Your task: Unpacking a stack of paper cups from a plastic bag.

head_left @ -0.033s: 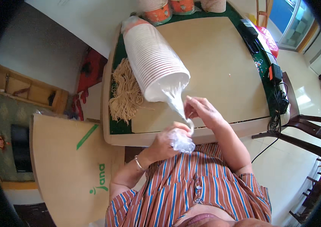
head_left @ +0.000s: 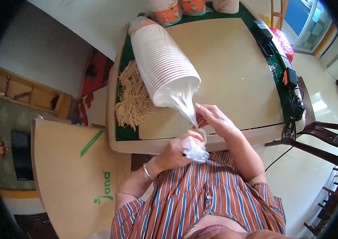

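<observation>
A long stack of white paper cups [head_left: 165,59] lies on its side in a clear plastic bag [head_left: 183,101], its open mouths toward me. The bag narrows to a twisted neck in front of the cups. My left hand [head_left: 175,151] is closed around the gathered end, and crumpled plastic sticks out past its fingers. A pale strand [head_left: 203,136] loops by the neck between my hands. My right hand [head_left: 215,121] is closed in a pinch beside the neck; what its fingertips hold is hidden. A bundle of beige strings [head_left: 131,97] lies left of the cups.
A tan board [head_left: 225,59] covers most of the green-topped table. Orange-patterned cup stacks [head_left: 167,15] stand at the far edge. Black adapters and cables [head_left: 292,107] run along the right edge. A large cardboard box [head_left: 69,171] stands at left, and a dark wooden chair [head_left: 328,137] at right.
My left hand has tilted slightly, and the crumpled bag end has shifted a little to the right. My right hand has moved slightly. The cups have barely moved.
</observation>
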A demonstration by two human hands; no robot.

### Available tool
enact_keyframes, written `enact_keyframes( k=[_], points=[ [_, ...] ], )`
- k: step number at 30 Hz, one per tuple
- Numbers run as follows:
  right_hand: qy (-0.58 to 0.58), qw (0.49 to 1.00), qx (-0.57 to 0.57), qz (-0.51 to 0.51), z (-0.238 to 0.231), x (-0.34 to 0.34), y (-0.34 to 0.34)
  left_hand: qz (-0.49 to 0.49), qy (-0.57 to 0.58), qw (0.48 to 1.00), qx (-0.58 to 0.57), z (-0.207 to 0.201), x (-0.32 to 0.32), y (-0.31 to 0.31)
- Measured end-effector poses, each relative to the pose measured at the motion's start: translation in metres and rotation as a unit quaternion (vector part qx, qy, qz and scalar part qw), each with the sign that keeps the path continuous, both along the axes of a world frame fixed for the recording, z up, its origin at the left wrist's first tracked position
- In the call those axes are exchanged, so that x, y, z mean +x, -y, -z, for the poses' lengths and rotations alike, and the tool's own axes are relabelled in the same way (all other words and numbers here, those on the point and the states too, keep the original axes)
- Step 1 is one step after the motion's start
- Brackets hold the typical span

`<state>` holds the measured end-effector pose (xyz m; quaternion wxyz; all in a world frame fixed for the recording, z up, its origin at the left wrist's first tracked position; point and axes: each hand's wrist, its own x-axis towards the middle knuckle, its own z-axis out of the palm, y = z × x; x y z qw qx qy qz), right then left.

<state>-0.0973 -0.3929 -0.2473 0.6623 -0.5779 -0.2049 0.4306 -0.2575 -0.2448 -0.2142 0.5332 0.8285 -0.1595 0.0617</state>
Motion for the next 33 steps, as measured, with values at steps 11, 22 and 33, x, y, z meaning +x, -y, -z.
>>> enact_keyframes(
  k=[11,22,33],
  points=[
    [-0.112,0.991,0.069,0.016,0.002,-0.009,0.006,0.157,-0.251,0.943,0.154,-0.022,0.007,-0.02],
    [-0.059,0.987,0.137,0.063,-0.007,-0.027,0.014,-0.118,0.093,0.972,0.183,-0.037,0.026,-0.041],
    [0.267,0.942,-0.18,0.097,-0.046,-0.051,0.072,-0.149,0.194,0.87,0.428,0.008,0.056,-0.024]
  ],
)
